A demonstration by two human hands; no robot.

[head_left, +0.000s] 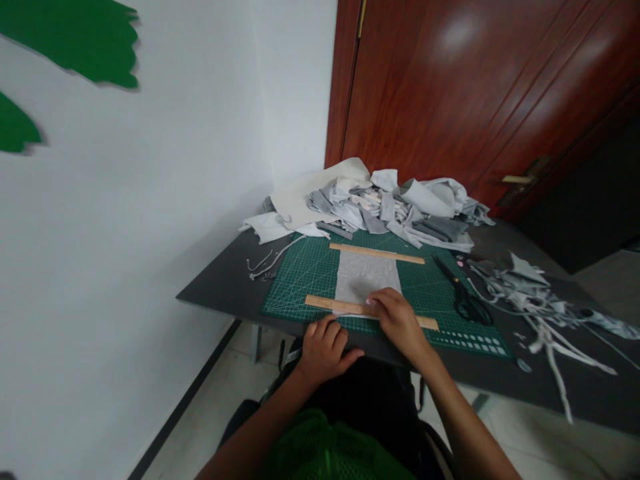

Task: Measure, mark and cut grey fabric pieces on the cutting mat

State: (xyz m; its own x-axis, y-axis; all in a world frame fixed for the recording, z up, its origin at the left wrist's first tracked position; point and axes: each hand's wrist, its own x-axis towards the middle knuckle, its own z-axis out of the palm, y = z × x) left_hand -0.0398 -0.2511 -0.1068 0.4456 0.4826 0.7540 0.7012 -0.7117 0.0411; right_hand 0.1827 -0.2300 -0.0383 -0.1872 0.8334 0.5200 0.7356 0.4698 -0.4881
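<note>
At lower centre of the frame, my left hand (325, 348), fingers bent, thumb apart, is beside the near edge of the grey cloth (367, 277). The lower wooden ruler (350, 307) crosses this edge lengthwise, left to right, its right end slightly lower. My right hand (397, 320) has narrowed fingertips on it; I cannot tell if they pinch something.

A grey cloth (367, 273) lies on a green mat (290, 293) on the bench (215, 287), a far ruler (377, 253) and a near ruler (320, 303) across its ends. The person's right hand (399, 323) touches the near ruler; the left hand (325, 350) is just beside it. Scissors (467, 303) lie rightward, fabric scraps (387, 207) beyond.
</note>
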